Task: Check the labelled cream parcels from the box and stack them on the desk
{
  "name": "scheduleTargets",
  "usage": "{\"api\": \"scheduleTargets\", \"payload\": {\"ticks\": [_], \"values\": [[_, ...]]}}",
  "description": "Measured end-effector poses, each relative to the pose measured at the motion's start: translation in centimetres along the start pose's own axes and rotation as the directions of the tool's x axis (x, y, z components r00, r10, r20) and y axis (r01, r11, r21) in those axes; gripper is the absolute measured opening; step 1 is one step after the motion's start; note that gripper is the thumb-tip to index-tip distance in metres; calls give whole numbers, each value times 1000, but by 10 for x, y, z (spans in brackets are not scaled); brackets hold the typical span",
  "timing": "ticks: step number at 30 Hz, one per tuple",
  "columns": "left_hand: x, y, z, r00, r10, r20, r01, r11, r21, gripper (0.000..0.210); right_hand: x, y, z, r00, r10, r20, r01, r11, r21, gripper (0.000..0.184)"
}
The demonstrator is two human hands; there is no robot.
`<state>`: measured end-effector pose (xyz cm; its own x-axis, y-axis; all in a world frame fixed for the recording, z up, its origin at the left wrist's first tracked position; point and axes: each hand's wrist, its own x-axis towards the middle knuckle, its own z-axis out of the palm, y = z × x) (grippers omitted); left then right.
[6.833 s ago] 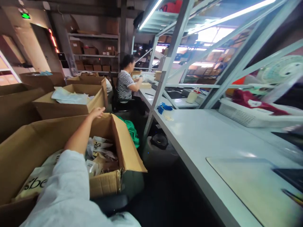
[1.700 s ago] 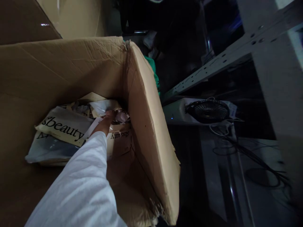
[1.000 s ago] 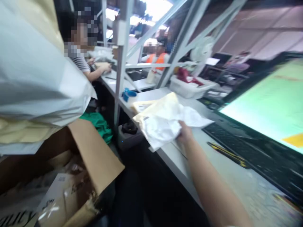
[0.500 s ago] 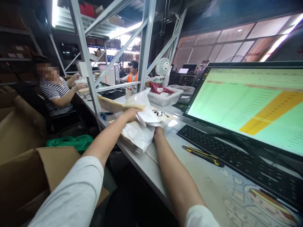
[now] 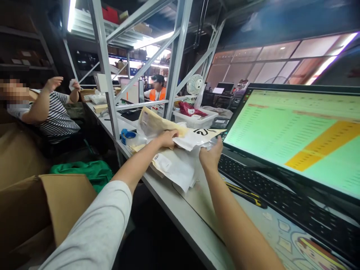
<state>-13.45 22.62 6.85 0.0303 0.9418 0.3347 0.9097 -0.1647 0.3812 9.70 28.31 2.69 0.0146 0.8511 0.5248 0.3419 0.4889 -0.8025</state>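
A white desk (image 5: 165, 190) stretches ahead, a lit monitor (image 5: 298, 131) at right, an open box (image 5: 67, 204) on the floor side at left. A keyboard (image 5: 281, 189) lies below the monitor. Pale bags (image 5: 176, 170) rest on the desk; just above, a lettered bag (image 5: 192, 138) spans both hands. The left hand (image 5: 168, 138) pinches its near edge; the right hand (image 5: 211, 154) touches its right end, fingers partly hidden, grip unclear. Blue tape (image 5: 131, 138) sits beyond.

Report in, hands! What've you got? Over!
Left hand gripping lettered bag; right hand at its edge. Labelled bag underneath. Keyboard close by, maybe in the way.
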Motion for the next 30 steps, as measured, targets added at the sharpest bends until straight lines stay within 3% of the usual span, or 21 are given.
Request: {"api": "scheduleTargets", "payload": {"ticks": [3,6,9,12,15,17,19,22,24,27,30], "values": [[-14,-1,-16,999,-11,31,9,998,59,50,-9,-2,-6,985,-141,100,149,986,-79,91],[-36,-8,-36,998,-42,45,38,996,84,47,-22,6,-6,961,-186,203,213,969,-122,88],[-71,-18,-45,992,-121,22,120,991,64,70,-32,16,0,944,-182,275,232,959,-162,90],[-109,-18,-28,981,-185,52,183,982,41,96,-31,17,21,943,-130,305,202,955,-217,96],[-128,-1,10,970,-239,41,238,971,36,105,-20,8,49,946,-52,320,146,949,-279,97],[-127,15,33,960,-278,-39,280,959,38,95,-12,-1,61,946,-3,325,111,943,-315,95],[-122,28,45,940,-305,-151,313,949,34,79,-7,-13,60,946,10,324,105,936,-336,96],[-134,35,36,916,-267,-298,288,957,28,57,-6,-30,34,946,-58,318,172,924,-341,97],[-170,29,18,921,-177,-346,204,978,42,46,-11,-41,7,943,-125,309,235,908,-348,95],[-267,-2,-17,922,-110,-372,142,988,59,32,-37,-56,-27,926,-203,317,316,877,-363,90],[-400,-53,-57,854,-304,-423,352,935,37,25,-91,-74,-35,880,-255,400,399,853,-335,85]]}}
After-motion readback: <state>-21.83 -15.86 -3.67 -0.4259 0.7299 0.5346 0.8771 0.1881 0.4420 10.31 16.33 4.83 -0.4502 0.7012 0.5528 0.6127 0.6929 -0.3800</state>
